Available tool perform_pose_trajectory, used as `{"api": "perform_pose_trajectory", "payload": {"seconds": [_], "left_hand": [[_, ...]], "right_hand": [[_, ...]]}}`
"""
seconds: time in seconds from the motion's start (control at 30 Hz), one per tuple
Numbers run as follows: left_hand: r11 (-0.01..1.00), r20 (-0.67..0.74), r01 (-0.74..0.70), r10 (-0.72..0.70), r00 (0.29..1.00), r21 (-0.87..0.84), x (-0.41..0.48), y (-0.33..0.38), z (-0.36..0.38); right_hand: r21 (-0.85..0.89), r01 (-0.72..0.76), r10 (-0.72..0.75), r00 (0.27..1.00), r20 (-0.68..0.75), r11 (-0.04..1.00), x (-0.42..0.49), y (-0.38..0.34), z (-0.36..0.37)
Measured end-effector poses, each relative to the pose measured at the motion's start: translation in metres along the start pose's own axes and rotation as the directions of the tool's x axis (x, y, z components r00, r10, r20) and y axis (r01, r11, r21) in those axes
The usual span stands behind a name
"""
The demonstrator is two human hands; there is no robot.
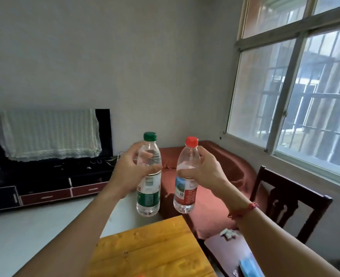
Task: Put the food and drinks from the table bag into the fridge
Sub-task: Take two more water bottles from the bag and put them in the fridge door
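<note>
Left grip: the left grip [131, 172] is clenched around the upper body of a clear plastic water bottle with a green cap and green label [149, 194], fingers wrapped across its front.
Right grip: the right grip [207, 170] grasps a clear plastic water bottle with a red cap and red label [185, 194] at its shoulder, with the thumb across the front.
Bottles: both are held in the air beyond the far edge of the yellow wooden table [151, 252]. They are side by side but not touching, the red-capped one leaning slightly.
Hidden: fingers cover part of each bottle's clear upper body, and the label print is too small to read.
Wrist: a red string bracelet [245, 209] circles the right wrist.
Cut off: the table runs out at the bottom edge. A blue item [249, 264] on the dark wooden chair [291, 200] is partly cropped and cannot be identified.
Behind: a white lace cloth [47, 134] covers most of a black screen, and a red-brown cloth [209, 206] hides the seat under it.
</note>
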State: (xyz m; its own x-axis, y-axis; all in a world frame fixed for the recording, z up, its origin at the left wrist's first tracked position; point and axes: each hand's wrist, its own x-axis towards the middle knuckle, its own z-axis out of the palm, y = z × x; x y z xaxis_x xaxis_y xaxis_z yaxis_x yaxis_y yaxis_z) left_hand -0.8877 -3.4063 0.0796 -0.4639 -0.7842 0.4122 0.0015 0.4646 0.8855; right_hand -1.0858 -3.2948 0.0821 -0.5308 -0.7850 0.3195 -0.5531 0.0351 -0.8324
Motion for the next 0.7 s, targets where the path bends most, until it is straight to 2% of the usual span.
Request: {"api": "perform_pose_trajectory", "payload": {"seconds": [0.4, 0.7], "left_hand": [[0.996, -0.022, -0.082, 0.083, 0.996, 0.027, -0.015, 0.05, -0.034], [0.994, -0.095, -0.054, 0.064, 0.993, 0.096, -0.036, 0.06, -0.052]], "right_hand": [[0.076, 0.088, -0.093, 0.994, 0.064, 0.993, -0.001, -0.067, -0.014], [0.134, 0.11, -0.129, 0.981, 0.145, 0.985, -0.008, -0.078, -0.003]]}}
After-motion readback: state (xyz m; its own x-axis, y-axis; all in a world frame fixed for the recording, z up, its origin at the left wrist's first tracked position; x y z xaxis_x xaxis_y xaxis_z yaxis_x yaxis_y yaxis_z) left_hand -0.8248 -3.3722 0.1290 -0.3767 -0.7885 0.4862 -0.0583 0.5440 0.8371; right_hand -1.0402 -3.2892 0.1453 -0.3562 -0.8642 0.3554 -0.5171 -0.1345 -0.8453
